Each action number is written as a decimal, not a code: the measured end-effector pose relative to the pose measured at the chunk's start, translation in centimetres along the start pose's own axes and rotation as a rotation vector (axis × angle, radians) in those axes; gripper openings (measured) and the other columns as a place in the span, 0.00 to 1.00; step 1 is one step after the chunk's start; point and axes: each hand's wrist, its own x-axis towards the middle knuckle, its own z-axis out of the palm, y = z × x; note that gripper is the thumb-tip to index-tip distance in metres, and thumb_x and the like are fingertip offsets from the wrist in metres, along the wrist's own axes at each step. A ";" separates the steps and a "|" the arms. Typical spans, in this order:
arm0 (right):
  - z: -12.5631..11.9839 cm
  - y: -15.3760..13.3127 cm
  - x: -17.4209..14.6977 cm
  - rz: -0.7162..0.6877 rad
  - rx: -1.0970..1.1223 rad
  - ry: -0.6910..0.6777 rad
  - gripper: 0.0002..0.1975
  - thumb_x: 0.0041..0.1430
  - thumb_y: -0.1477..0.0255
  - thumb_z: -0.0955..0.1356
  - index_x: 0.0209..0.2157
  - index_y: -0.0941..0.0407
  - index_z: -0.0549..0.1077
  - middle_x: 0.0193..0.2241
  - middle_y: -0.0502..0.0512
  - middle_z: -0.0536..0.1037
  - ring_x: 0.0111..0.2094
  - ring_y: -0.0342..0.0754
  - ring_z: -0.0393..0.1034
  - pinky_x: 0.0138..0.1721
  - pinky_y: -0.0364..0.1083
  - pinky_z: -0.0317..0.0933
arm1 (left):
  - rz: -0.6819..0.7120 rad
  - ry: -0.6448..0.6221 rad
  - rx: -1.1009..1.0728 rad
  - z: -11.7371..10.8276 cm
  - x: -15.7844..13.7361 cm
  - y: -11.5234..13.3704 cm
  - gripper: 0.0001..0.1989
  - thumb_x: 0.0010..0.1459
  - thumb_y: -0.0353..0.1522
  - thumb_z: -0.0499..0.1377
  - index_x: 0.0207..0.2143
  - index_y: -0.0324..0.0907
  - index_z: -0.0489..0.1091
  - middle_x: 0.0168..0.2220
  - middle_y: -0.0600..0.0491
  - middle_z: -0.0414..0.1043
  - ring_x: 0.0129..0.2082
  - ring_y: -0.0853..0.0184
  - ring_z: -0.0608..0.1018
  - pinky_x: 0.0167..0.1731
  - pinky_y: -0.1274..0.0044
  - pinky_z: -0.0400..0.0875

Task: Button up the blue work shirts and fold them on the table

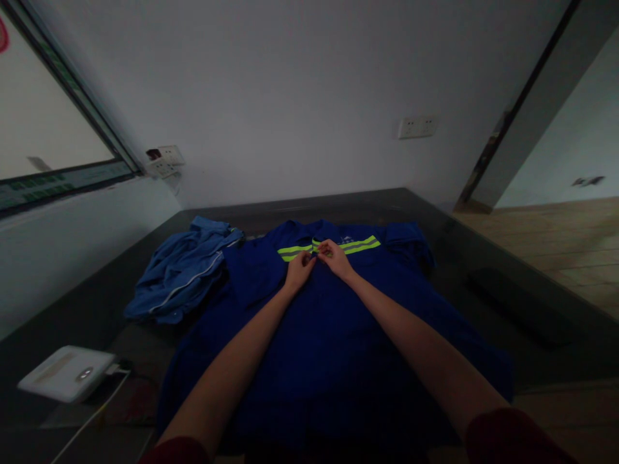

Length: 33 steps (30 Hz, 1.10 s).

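A dark blue work jacket (338,309) lies spread on the table, collar toward the wall. Across its chest runs a yellow-green reflective stripe (362,245), parted at the front opening. My left hand (300,267) pinches the front edge of the jacket just below the stripe. Close beside it, my right hand (333,256) has its fingers closed on the other front edge, at the stripe. The two hands nearly meet at the middle of the chest. Whatever small part sits between the fingertips is too dim and small to make out.
A crumpled lighter blue garment (188,270) with white piping lies left of the jacket. At the near left is a white box-shaped device (70,374) with a cable. A dark flat object (522,306) lies to the right on the dark table (387,200). Wall sockets (418,127) sit above.
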 end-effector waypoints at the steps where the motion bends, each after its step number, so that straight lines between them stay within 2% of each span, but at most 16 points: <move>1: 0.0 -0.1 0.0 -0.005 -0.009 0.002 0.09 0.47 0.73 0.65 0.34 0.55 0.65 0.26 0.48 0.68 0.27 0.44 0.65 0.26 0.42 0.62 | -0.009 0.001 -0.026 -0.1 0.0 0.1 0.06 0.54 0.33 0.57 0.29 0.39 0.66 0.23 0.58 0.64 0.24 0.72 0.66 0.27 0.81 0.58; 5: -0.4 -0.8 0.2 -0.060 -0.122 -0.015 0.08 0.49 0.75 0.64 0.34 0.55 0.66 0.28 0.49 0.70 0.30 0.45 0.67 0.31 0.42 0.62 | -0.111 -0.027 -0.129 -0.3 0.5 0.8 0.06 0.52 0.33 0.58 0.27 0.38 0.67 0.22 0.58 0.65 0.23 0.73 0.67 0.24 0.81 0.59; 10: -0.9 -1.4 0.3 -0.105 -0.244 -0.051 0.08 0.50 0.77 0.64 0.34 0.56 0.68 0.28 0.50 0.72 0.32 0.45 0.68 0.32 0.42 0.60 | -0.350 -0.217 -0.281 -0.6 0.7 1.6 0.10 0.51 0.34 0.57 0.22 0.39 0.63 0.15 0.60 0.61 0.14 0.76 0.61 0.16 0.82 0.51; 15: -0.8 -1.2 0.1 -0.096 -0.285 -0.082 0.08 0.50 0.79 0.64 0.34 0.56 0.68 0.28 0.49 0.72 0.31 0.45 0.68 0.32 0.42 0.59 | -0.417 -0.307 -0.327 -0.7 0.4 1.7 0.15 0.51 0.38 0.58 0.19 0.41 0.58 0.12 0.62 0.54 0.10 0.79 0.56 0.13 0.83 0.47; 18: -0.8 -1.2 0.2 -0.097 -0.279 -0.097 0.08 0.50 0.79 0.64 0.33 0.56 0.68 0.28 0.49 0.72 0.32 0.45 0.68 0.32 0.42 0.59 | -0.434 -0.314 -0.339 -0.4 0.3 1.7 0.17 0.52 0.40 0.58 0.19 0.41 0.56 0.11 0.63 0.51 0.09 0.79 0.54 0.12 0.83 0.45; 23: -1.0 -1.2 0.4 -0.089 -0.234 -0.104 0.07 0.49 0.79 0.65 0.33 0.57 0.69 0.27 0.49 0.72 0.31 0.45 0.69 0.32 0.42 0.60 | -0.408 -0.279 -0.352 -0.2 0.2 1.8 0.15 0.51 0.31 0.58 0.19 0.42 0.54 0.11 0.65 0.51 0.10 0.79 0.55 0.13 0.83 0.46; 29: -1.1 -1.4 0.4 -0.088 -0.277 -0.142 0.07 0.51 0.78 0.64 0.34 0.57 0.69 0.26 0.48 0.71 0.29 0.44 0.67 0.31 0.41 0.58 | -0.422 -0.321 -0.375 -0.7 0.2 2.3 0.07 0.51 0.26 0.55 0.23 0.41 0.58 0.11 0.65 0.52 0.09 0.78 0.55 0.14 0.82 0.47; 33: -1.2 -1.5 0.5 -0.130 -0.340 -0.171 0.08 0.52 0.76 0.65 0.37 0.56 0.69 0.25 0.47 0.69 0.28 0.44 0.65 0.31 0.41 0.57 | -0.375 -0.285 -0.362 -0.4 0.3 2.1 0.01 0.52 0.27 0.54 0.29 0.40 0.64 0.13 0.64 0.56 0.11 0.76 0.59 0.15 0.82 0.52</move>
